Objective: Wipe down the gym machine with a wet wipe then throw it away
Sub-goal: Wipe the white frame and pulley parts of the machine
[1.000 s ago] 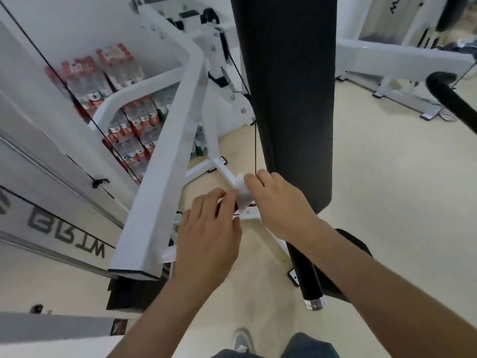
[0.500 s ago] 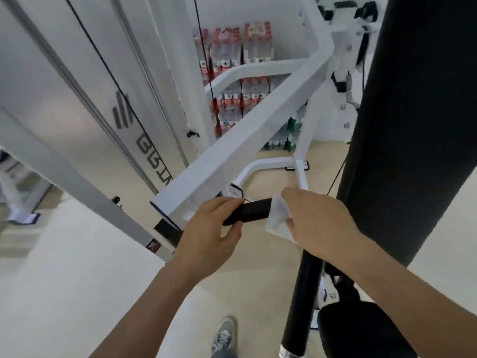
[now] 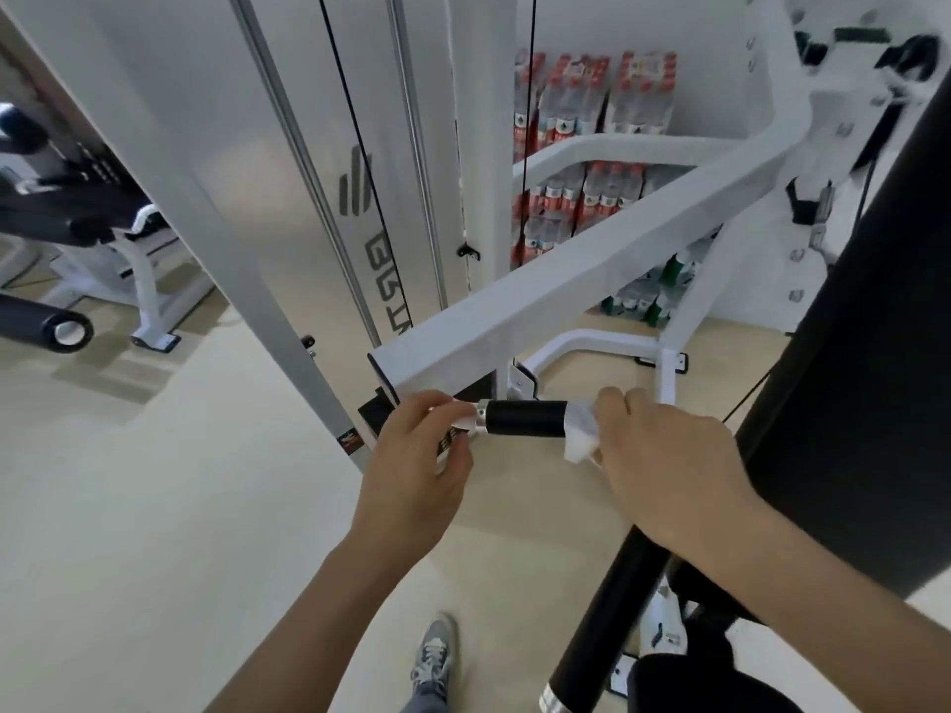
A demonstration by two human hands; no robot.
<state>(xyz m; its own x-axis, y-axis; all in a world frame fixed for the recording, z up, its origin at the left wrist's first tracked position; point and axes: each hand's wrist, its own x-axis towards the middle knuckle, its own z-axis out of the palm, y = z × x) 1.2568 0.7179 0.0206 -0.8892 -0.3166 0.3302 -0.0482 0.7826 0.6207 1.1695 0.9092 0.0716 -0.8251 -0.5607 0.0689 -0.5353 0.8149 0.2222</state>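
Hands flank the black handle (image 3: 525, 417) just below centre frame, one at each end. My left hand (image 3: 411, 470) has its fingers curled and clamped on the chrome-capped end. I judge that grip is there to steady the handle so it neither swings nor turns under the rubbing. A scrap of white shows at those fingertips, and I cannot tell whether it is more wipe or a label. My right hand (image 3: 664, 465) has its fingers closed round the wet wipe (image 3: 581, 437), which is bunched against the handle's other end with a loose corner hanging below. Gripping the wipe round the bar, not dabbing with it, should let one stroke cover all sides.

The handle sits under the near end of the white beam (image 3: 566, 295) of the gym machine (image 3: 247, 172), and the beam climbs toward the upper right. A tall black pad (image 3: 849, 352) fills the right edge.

I read this as mid-wipe on the handle, with disposal not yet begun, and no bin shows in frame. Next I would draw the wipe leftward along the grip toward the steadying hand.
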